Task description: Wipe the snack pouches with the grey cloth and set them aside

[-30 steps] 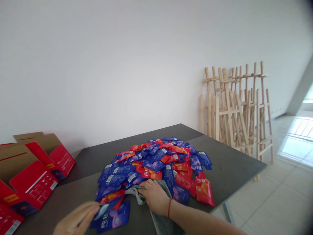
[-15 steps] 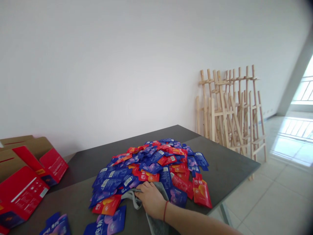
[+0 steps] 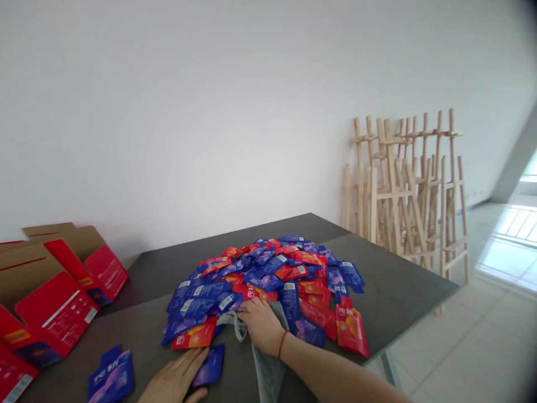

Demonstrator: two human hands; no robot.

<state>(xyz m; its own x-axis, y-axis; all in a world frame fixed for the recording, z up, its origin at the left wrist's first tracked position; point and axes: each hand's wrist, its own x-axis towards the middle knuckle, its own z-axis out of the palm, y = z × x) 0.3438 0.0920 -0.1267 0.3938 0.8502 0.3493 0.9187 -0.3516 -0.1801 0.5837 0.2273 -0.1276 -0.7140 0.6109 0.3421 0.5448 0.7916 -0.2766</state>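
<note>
My right hand (image 3: 263, 326), with a red string at its wrist, is closed on a grey cloth (image 3: 271, 372) at the near edge of the packet pile. Part of its grip is hidden beneath the hand. My left hand (image 3: 176, 378) reaches in from the bottom edge, fingers stretched out and thumb apart, over a blue packet (image 3: 213, 366) lying on the table. Its fingertips touch or nearly touch a red packet (image 3: 197, 334) at the pile's near left. Blue and red packets (image 3: 268, 274) lie heaped and overlapping beyond both hands.
Open red cardboard boxes (image 3: 62, 316) stand at the left of the dark table (image 3: 390, 285). Nearer me lie a few loose blue packets (image 3: 111, 378). Wooden easels (image 3: 398, 196) lean by the white wall, past the table's right edge.
My left hand has come into view at the bottom, onto the loose blue packet. The view has turned slightly left. My right hand stays on the cloth.
</note>
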